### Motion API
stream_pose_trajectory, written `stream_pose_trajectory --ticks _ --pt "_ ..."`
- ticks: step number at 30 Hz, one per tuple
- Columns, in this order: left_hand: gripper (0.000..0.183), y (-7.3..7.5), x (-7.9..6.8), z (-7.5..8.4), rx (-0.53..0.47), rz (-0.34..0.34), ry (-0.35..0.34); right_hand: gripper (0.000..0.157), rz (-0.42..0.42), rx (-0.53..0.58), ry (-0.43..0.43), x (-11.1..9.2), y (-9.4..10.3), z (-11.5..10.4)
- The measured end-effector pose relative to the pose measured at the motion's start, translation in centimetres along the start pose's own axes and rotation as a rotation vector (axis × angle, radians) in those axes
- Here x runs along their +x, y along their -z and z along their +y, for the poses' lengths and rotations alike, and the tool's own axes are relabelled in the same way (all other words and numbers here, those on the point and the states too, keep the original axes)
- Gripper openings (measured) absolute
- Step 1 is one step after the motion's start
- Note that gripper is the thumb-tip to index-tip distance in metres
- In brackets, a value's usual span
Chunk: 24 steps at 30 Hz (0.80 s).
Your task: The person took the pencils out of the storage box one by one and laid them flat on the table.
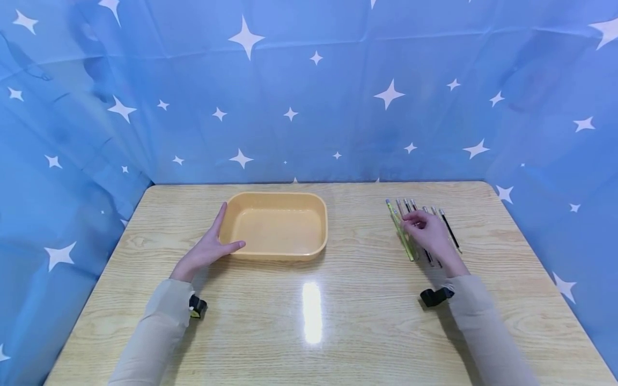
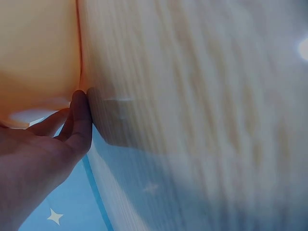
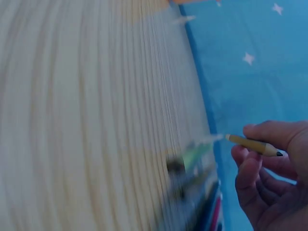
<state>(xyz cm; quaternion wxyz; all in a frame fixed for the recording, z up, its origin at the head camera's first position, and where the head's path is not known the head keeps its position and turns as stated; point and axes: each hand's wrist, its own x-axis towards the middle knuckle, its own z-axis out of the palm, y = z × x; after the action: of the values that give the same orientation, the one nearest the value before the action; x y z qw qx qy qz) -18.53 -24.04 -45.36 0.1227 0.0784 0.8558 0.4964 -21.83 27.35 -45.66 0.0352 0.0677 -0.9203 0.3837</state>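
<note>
A pale orange rectangular plastic tray (image 1: 275, 228) stands at the table's back, left of centre. My left hand (image 1: 211, 244) spreads across its left end, thumb at the near rim and forefinger along the left side. Its fingers touch the tray wall (image 2: 41, 53) in the left wrist view. Over a group of pencils (image 1: 399, 233) on the right, my right hand (image 1: 429, 233) hovers, partly covering them. In the right wrist view, thumb and fingers pinch a wood-coloured pencil (image 3: 252, 144) with a dark tip. The pencils on the table (image 3: 192, 192) are blurred there.
The wooden table (image 1: 357, 305) has a back edge against a blue curtain (image 1: 333, 107) with white stars. A black pencil (image 1: 450, 229) lies at the right end of the group. Bright light reflects from the tabletop near the front.
</note>
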Motion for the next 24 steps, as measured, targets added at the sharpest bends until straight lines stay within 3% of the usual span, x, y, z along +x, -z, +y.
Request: stream_pose_trajectory --ticks 8,24 --pt "0.102 0.0 0.0 -0.1 -0.013 0.003 0.002 0.020 0.041 -0.071 0.028 -0.7 2.1 2.3" --pt "0.102 0.0 0.0 0.0 -0.002 0.004 -0.009 0.027 0.121 -0.176 -0.090 -1.7 6.2 6.6"
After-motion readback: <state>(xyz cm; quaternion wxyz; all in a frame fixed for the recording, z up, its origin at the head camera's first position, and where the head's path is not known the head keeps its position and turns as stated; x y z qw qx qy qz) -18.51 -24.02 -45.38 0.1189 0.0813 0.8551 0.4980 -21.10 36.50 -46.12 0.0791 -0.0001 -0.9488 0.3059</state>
